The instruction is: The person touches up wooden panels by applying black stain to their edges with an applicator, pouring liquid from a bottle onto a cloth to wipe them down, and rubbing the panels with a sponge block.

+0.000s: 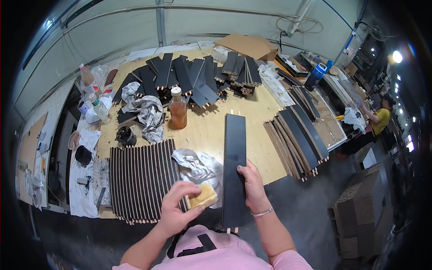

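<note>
My right hand (pixel 254 189) grips the right edge of a long black board (pixel 235 144), thumb on its face. The board stands lengthwise in front of me, with pale dowels at both ends. In my left hand (pixel 174 210) is a yellow sponge (pixel 206 196), pinched between thumb and fingers just left of the board and apart from it. A crumpled white cloth (pixel 198 166) lies on the table behind the sponge. Left of it, a tight row of similar boards (pixel 141 180) stands on edge, dowels toward me.
Loose black boards (pixel 180 74) are heaped at the back of the wooden table (pixel 207 128). A bottle of amber liquid (pixel 178 110), stained rags (pixel 150 114) and a dark jar (pixel 126 136) stand mid-left. More boards (pixel 297 139) lean at right; beyond, a person in yellow (pixel 381 120) works.
</note>
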The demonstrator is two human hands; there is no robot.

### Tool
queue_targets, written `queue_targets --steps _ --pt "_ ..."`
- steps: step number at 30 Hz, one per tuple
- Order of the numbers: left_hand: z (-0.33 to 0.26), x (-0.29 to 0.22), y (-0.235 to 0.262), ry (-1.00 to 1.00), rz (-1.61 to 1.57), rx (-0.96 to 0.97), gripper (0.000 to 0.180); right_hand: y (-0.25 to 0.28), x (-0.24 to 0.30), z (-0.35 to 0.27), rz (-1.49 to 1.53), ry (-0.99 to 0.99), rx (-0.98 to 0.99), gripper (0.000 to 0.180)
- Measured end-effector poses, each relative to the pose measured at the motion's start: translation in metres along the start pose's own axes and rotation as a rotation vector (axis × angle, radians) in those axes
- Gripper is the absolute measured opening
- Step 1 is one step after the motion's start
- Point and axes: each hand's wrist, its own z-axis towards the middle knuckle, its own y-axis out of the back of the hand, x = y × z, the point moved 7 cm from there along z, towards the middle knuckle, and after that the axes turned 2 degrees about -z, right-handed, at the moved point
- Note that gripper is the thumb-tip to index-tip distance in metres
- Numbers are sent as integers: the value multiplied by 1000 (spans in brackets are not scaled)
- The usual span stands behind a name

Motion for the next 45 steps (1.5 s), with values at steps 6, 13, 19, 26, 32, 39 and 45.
queue_targets --steps 6,13,19,26,32,39,45 --pt "45 -8 -29 -219 353 -30 48 -8 -7 3 -95 -42 71 37" --pt "-44 -32 -57 -154 277 334 38 20 8 17 -183 11 22 32" --pt "-1 -22 -43 -237 412 113 45 12 7 21 -135 8 -37 21" --pt "-70 -19 -33 -173 413 222 40 30 19 28 -133 30 -81 24" --pt "-49 -22 12 -110 439 -97 45 8 11 3 -293 58 78 39" --pt "-21 -59 -6 -389 590 -26 44 -28 -20 -35 -260 -166 282 53" --pt "40 -51 67 -369 694 -275 45 -28 -49 -49 -348 -295 425 57"
